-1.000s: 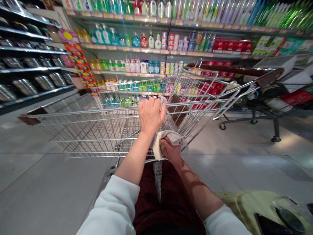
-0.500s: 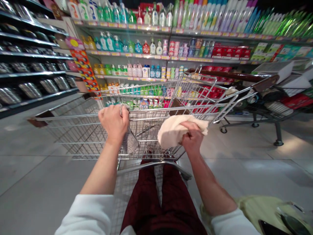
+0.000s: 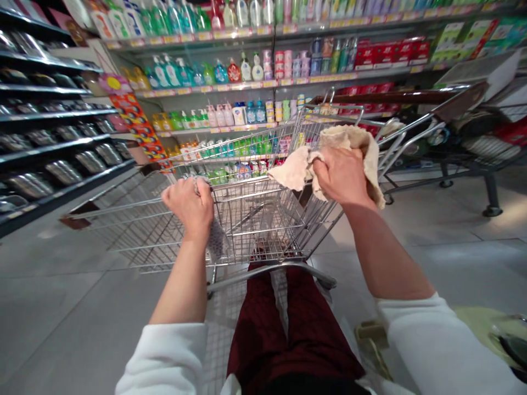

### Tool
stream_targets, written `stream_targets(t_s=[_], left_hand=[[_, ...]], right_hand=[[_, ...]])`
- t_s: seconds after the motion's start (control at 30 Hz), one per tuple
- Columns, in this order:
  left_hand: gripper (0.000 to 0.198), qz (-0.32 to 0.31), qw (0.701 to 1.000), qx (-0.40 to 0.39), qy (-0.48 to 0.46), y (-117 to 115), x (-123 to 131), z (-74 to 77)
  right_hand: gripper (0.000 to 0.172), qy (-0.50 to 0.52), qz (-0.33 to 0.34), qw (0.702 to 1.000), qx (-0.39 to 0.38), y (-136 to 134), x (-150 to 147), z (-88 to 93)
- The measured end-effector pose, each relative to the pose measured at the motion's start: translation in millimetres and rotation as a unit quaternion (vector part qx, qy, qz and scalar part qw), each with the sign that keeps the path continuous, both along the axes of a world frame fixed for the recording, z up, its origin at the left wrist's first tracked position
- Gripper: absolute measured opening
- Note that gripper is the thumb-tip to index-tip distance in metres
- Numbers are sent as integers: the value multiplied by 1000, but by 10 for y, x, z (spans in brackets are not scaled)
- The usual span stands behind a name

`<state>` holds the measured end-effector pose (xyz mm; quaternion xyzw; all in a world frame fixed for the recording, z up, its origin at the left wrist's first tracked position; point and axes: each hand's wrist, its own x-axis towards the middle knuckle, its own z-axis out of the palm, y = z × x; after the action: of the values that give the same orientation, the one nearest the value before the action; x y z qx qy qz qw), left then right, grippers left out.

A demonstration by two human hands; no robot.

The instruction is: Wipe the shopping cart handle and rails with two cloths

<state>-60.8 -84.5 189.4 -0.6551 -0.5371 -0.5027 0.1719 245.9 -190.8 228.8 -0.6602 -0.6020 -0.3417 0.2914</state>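
Observation:
My left hand grips the top rim of a wire shopping cart, with a grey cloth pressed under the fingers and hanging down inside the basket. My right hand is raised above the cart's right wall, closed on a crumpled cream cloth. The cream cloth drapes to both sides of that hand and does not touch the rim. The cart's near handle curves in front of my body.
Shelves of bottled liquids stand ahead, and dark shelves of metal pans line the left. A second loaded cart stands on the right. A green bag hangs at lower right over the tiled floor.
My right hand has risen and moved forward with the cream cloth, which now spreads wider. Since one second ago, my left hand has shifted left along the rim with the grey cloth.

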Motion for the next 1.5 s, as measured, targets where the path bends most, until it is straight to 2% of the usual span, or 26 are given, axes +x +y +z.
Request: stream_targets(t_s=[0.17, 0.37, 0.6, 0.83, 1.13, 1.5], left_hand=[[27, 6, 1000, -3, 3, 45, 65, -4], [28, -15, 1000, 8, 4, -15, 254, -41], [29, -51, 999, -4, -4, -24, 443, -25], [32, -42, 999, -22, 1, 101, 552, -38], [34, -40, 997, -52, 28, 335, 697, 10], [38, -48, 994, -66, 75, 620, 902, 10]], right_hand=[[35, 15, 6, 1000, -26, -15, 52, 21], [34, 11, -6, 1000, -17, -98, 240, 9], [35, 16, -57, 998, -15, -191, 353, -1], [33, 29, -64, 997, 29, -85, 448, -71], [35, 33, -83, 996, 12, 55, 511, -75], [31, 24, -99, 994, 34, 257, 714, -138]])
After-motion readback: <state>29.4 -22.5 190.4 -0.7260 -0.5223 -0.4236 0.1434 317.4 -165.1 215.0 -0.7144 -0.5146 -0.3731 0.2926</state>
